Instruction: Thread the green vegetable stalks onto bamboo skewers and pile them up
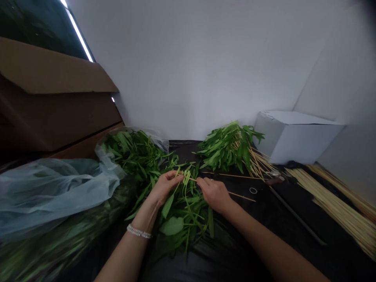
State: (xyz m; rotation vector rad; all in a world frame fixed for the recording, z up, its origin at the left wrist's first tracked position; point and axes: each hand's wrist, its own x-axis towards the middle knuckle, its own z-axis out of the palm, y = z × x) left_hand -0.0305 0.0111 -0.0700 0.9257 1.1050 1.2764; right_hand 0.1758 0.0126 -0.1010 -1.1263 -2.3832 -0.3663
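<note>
My left hand [164, 186] is closed on a small bunch of green leafy stems [185, 177] above a loose heap of greens [182, 217]. My right hand [214, 192] is closed on a thin bamboo skewer [239, 195] whose tip runs into the bunch between the two hands. A beaded bracelet [138, 232] sits on my left wrist. Both hands are over a black sheet [235, 258] covering the surface.
A plastic bag of greens [58, 192] lies at the left, under brown cardboard boxes [53, 102]. Skewered greens [232, 147] are piled at the back. A white box [293, 137] stands back right. Bundles of bamboo skewers [337, 207] lie at the right, near a small ring [253, 190].
</note>
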